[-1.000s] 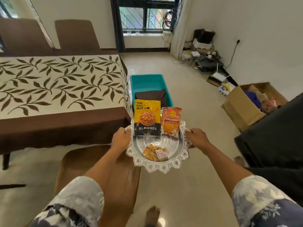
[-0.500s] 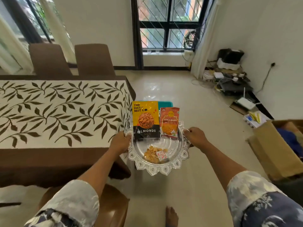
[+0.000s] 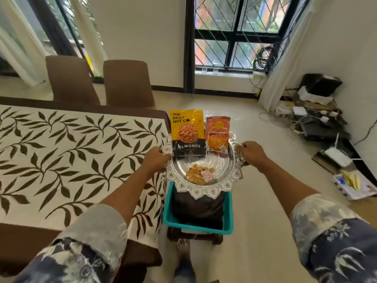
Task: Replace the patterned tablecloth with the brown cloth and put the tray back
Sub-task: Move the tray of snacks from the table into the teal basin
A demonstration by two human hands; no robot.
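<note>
Table-side bin [image 3: 196, 228] now under tray [image 3: 204, 192] (hands [image 3: 156, 159] [image 3: 250, 153] gripping)

Head camera, forward and down

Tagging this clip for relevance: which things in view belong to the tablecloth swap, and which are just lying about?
Job: patterned tablecloth, spread out; brown cloth in the teal basket; silver tray, held by left hand and right hand, carrying almonds pouch and bhujia packet.

Lying about: brown chairs; white router; tangled cables at the window.
</note>
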